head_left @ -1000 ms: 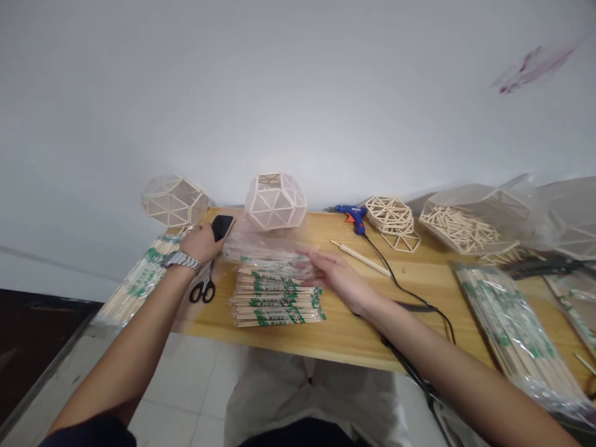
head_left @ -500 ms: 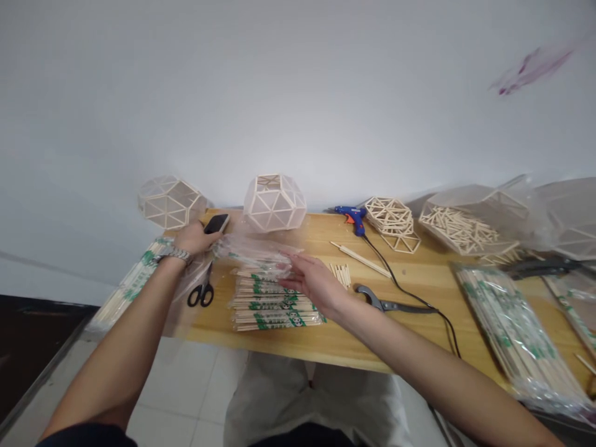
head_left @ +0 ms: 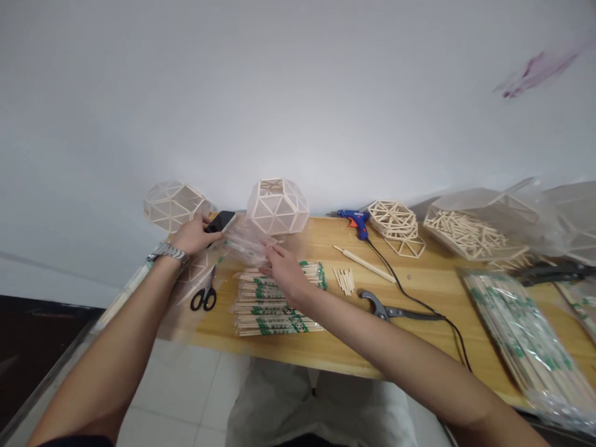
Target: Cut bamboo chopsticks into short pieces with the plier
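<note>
My left hand [head_left: 192, 237], with a metal watch at its wrist, is closed round the left end of a dark phone [head_left: 222, 220]. My right hand [head_left: 285, 270] pinches a crumpled clear plastic bag [head_left: 246, 242], which stretches toward the left hand. Beneath the right hand lies a stack of wrapped chopsticks [head_left: 270, 310] with green-printed sleeves. Black-handled scissors [head_left: 203, 299] lie left of the stack, their blades partly hidden. Behind the bag stands a translucent faceted lantern [head_left: 278, 208] with a wooden stick frame.
Another faceted frame [head_left: 172, 205] leans by the wall. To the right are a blue glue gun [head_left: 356, 220] with a trailing cord, short sticks [head_left: 343, 280], cutters [head_left: 384, 308], stacked stick frames [head_left: 393, 220], a stick-filled shell [head_left: 470, 233] and bagged chopsticks [head_left: 526, 335].
My right hand has moved left and closed on the plastic bag, drawing it off the upper chopsticks. My left hand stays by the phone. The view has shifted slightly.
</note>
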`<state>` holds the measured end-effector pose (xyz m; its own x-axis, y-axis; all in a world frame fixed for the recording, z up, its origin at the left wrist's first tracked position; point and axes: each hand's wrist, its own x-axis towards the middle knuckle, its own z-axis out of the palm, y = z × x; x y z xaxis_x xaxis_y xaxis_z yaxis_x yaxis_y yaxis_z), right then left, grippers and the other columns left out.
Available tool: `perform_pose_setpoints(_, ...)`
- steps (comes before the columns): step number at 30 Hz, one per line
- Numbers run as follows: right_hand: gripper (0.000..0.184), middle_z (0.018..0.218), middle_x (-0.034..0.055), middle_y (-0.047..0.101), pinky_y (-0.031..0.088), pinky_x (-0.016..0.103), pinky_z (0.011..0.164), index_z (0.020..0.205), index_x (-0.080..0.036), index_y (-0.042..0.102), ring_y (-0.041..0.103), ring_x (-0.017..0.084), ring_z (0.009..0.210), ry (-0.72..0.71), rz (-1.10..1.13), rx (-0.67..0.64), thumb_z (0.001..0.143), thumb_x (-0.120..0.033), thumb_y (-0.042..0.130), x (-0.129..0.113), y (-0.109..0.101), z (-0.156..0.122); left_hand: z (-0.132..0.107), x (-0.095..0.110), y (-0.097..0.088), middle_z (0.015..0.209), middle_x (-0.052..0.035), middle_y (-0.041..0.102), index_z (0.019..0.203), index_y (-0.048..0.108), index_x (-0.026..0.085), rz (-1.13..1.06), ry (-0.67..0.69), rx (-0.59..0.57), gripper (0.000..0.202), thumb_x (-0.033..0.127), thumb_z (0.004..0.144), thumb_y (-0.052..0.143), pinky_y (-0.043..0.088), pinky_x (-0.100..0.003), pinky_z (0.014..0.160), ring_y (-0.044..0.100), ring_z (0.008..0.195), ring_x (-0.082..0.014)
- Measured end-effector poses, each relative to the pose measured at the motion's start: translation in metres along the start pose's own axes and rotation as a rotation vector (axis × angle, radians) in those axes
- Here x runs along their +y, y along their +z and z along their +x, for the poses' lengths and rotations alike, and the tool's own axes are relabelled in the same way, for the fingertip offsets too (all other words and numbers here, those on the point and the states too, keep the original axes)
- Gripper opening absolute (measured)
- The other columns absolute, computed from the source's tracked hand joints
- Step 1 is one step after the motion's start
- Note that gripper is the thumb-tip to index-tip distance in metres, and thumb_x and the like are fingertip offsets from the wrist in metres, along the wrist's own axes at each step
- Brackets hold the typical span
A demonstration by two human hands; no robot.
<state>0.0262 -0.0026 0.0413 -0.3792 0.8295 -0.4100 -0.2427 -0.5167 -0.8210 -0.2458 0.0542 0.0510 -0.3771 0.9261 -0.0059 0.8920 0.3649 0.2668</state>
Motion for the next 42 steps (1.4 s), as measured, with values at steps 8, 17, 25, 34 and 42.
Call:
perform_pose_setpoints(8,0.038,0.13,0.0061,0.073,0.052,0.044,0.108,0.128,-0.024,0.073,0.067,0.026,0.122,-0.19,-0.301,0.001,0.092,-0.024,0.063,0.017,-0.02,0.027,0.004,0.009,0.028,0.119,-0.0191,0.073,0.122,0.06,0.014,0.182,0.013,-0.039,0.061,0.054,0.077,0.067,0.054,-0.037,0.089,0.07,0.109,-0.0337)
perform_pose_setpoints(17,0.044,0.134,0.0082,0.073,0.051,0.049,0.107,0.131,-0.026,0.074,0.072,0.029,0.111,-0.395,-0.706,-0.035,0.089,-0.018,0.063,0.004,-0.051,-0.024,-0.002,0.016,0.034,0.12,-0.0206,0.073,0.128,0.06,0.013,0.144,-0.029,-0.043,0.06,0.053,0.084,0.057,0.054,-0.041,0.091,0.071,0.109,-0.0353)
perform_pose_setpoints(25,0.026,0.112,0.0104,0.078,0.054,0.046,0.099,0.116,-0.027,0.077,0.07,0.029,0.109,-0.631,-1.017,-0.161,0.099,-0.028,0.058,-0.022,-0.133,-0.099,-0.08,-0.025,0.028,0.105,-0.0163,0.073,0.111,0.063,0.015,0.158,0.066,0.13,0.036,0.038,0.092,0.042,0.053,-0.041,0.091,0.07,0.101,-0.0312)
perform_pose_setpoints(34,0.028,0.108,0.0104,0.081,0.059,0.038,0.081,0.107,-0.021,0.077,0.075,0.027,0.096,-0.639,-1.042,0.066,0.097,-0.036,0.055,-0.045,-0.178,-0.07,-0.116,-0.048,0.037,0.115,-0.0182,0.071,0.106,0.065,0.018,0.23,0.03,0.024,0.03,0.033,0.091,0.043,0.052,-0.041,0.098,0.068,0.111,-0.0319)
perform_pose_setpoints(42,0.029,0.103,0.0086,0.081,0.058,0.033,0.072,0.106,-0.023,0.078,0.075,0.024,0.085,-0.618,-1.094,-0.03,0.098,-0.037,0.054,-0.036,-0.18,-0.066,-0.164,-0.04,0.029,0.099,-0.0113,0.073,0.091,0.061,0.024,0.117,0.108,0.034,0.032,0.051,0.089,0.044,0.052,-0.039,0.085,0.069,0.094,-0.0293)
